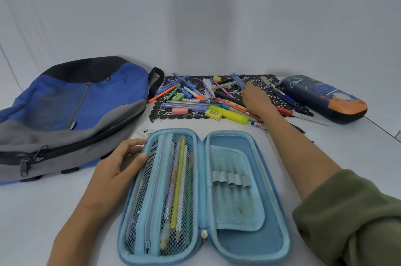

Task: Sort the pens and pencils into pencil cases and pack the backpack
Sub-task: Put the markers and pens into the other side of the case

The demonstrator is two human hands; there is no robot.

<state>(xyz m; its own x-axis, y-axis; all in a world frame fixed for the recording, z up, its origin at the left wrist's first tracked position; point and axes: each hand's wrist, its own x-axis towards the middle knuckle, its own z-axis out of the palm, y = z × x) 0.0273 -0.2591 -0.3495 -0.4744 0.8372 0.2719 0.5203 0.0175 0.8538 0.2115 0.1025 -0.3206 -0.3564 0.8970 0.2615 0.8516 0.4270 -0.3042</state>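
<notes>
1. An open light blue pencil case (pixel 249 242) lies flat on the white bench (pixel 54 211), nearest the person.
2. Its left half has a mesh pocket holding several pencils, among them a yellow pencil (pixel 179 183).
3. The left hand (pixel 121 161) rests on the case's left rim with its fingers loosely spread and the thumb on the mesh.
4. The right hand (pixel 256 100) reaches into loose pens and markers on a black lace mat (pixel 165 111). I cannot tell whether its fingers pinch anything.
5. A blue and grey backpack (pixel 71 109) lies at the left.
6. A dark space-print pencil case (pixel 325 96) lies at the right.
</notes>
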